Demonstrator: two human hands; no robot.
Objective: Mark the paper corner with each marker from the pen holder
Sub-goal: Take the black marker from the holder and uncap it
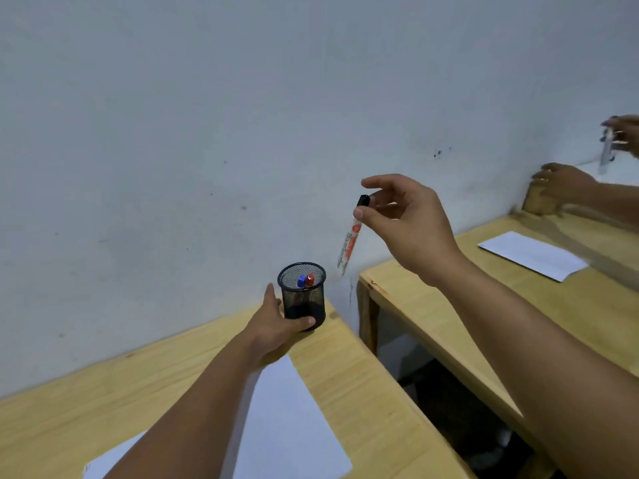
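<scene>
A black mesh pen holder [304, 299] stands at the far right corner of my wooden desk [363, 385]. My left hand [276, 323] grips its lower wall. Inside it stand a blue-capped marker [301, 281] and a red-capped marker [310, 279]. My right hand [404, 223] hangs in the air above and to the right of the holder, pinching a white marker with a black end [350, 242] near its top, so it points down. A white sheet of paper [287, 420] lies on the desk under my left forearm.
A white wall rises right behind the desk. To the right, across a dark gap, stands a second wooden desk [432, 305] with its own white sheet [532, 255]. Another person's hands [567, 183] work there, one holding a pen-like object.
</scene>
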